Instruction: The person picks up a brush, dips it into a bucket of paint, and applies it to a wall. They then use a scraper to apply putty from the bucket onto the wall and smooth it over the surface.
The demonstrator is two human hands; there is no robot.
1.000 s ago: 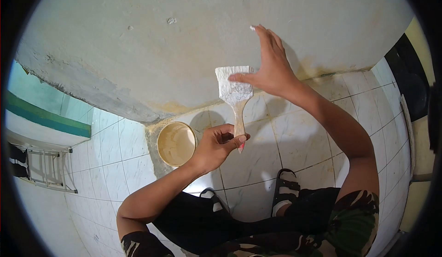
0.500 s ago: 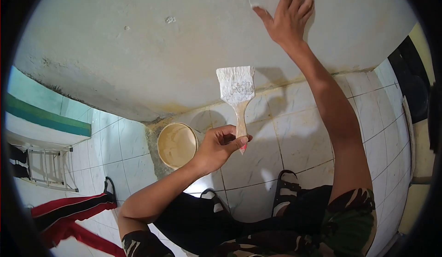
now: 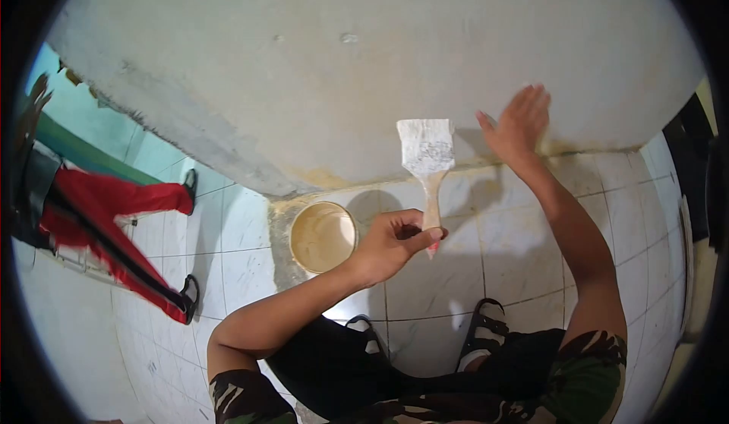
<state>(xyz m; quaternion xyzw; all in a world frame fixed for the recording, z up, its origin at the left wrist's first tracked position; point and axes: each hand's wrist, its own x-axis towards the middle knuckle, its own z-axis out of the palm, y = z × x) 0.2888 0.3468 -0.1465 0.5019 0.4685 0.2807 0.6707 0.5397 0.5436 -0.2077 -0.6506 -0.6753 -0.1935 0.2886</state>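
My left hand [image 3: 393, 245] grips the lower wooden handle of a wide paintbrush [image 3: 427, 149], its bristles pointing up and coated in white. The brush is held upright in front of the wall's foot, with the red handle tip showing below my thumb. Against the pale, patchy wall [image 3: 364, 82], my right hand [image 3: 520, 124] is stretched out, fingers extended and thumb spread, holding nothing. A round bucket [image 3: 323, 238] with whitish, beige-stained insides stands on the floor just left of my left hand.
White tiles [image 3: 425, 280] cover the floor between my sandalled feet [image 3: 484, 329] and the wall. Another person in red trousers with a black stripe [image 3: 114, 234] is at the left, near a green-banded wall [image 3: 114, 151]. Dark objects [image 3: 687, 151] stand along the right edge.
My right hand has come down the wall towards me. The brush stays in my left hand. The view has shifted, and the other person has stepped further into sight at the left.
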